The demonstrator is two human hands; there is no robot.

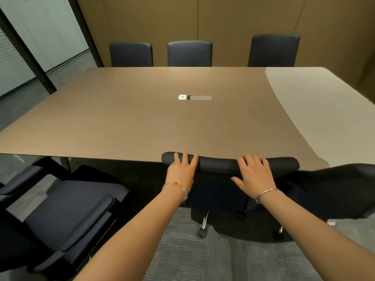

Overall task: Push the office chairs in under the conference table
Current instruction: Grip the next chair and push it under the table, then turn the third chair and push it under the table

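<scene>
A wide brown conference table (125,118) fills the room, its near edge meeting the top of a black office chair (219,165) backrest. The left hand (181,171) and right hand (254,174) lie flat, fingers spread, on that backrest. Another chair (67,216) stands pulled out at near left, with striped carpet (182,258) free between them.

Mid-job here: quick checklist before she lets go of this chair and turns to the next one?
1. Both hands flat on the chair back, left hand, right hand: ok.
2. Chair back at the conference table edge: ok.
3. Seat fully under the table: cannot tell, hidden.
4. Left chair pushed in: not ok, seat outside the table.
5. Right chair pushed in: cannot tell.
6. Far-side chairs tucked: ok.
</scene>
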